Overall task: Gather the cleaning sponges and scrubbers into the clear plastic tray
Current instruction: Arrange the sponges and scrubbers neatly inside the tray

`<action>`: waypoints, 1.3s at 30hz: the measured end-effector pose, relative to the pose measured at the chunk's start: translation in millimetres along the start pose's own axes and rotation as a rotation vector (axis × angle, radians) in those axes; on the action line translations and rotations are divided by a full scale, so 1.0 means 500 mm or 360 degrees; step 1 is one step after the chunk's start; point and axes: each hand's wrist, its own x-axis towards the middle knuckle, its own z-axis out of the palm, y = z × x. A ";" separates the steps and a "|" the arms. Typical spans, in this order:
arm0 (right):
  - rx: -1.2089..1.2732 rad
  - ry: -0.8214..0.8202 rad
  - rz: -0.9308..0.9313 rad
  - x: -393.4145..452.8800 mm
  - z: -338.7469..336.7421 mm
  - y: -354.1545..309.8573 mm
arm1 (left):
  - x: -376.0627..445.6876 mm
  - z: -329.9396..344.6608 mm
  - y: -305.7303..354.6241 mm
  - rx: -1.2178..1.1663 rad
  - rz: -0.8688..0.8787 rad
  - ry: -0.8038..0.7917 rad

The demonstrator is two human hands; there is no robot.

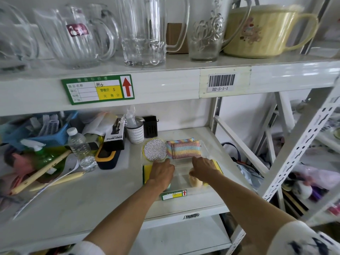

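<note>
A clear plastic tray (205, 150) lies on the lower shelf. At its far end sit a round silver scrubber (155, 149) and two rainbow-striped sponges (185, 149). My left hand (161, 172) is closed over a yellow-and-green sponge (146, 173) at the tray's left side. My right hand (204, 170) grips a second yellow-and-green sponge (218, 167) at the tray's right side. A pale beige sponge (195, 181) lies just under my right thumb. Both hands hide most of the sponges they hold.
Left of the tray stand a black-and-yellow case (106, 157), a spray-bottle box (115, 137), a water bottle (80, 146) and a blue basket (46, 129) of brushes. Glass jugs (143, 32) fill the shelf above. The rack's right post (301, 144) is close by.
</note>
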 end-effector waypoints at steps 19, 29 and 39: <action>0.0039 -0.0008 0.0117 -0.007 -0.012 -0.011 | -0.008 0.006 -0.011 -0.0004 -0.0049 0.0006; 0.0106 0.0003 0.0165 -0.013 -0.014 -0.016 | -0.013 0.006 -0.013 -0.0012 -0.0054 -0.0009; -0.0032 -0.0013 0.0133 -0.017 -0.027 -0.010 | -0.014 0.004 -0.016 -0.0037 -0.0064 -0.0003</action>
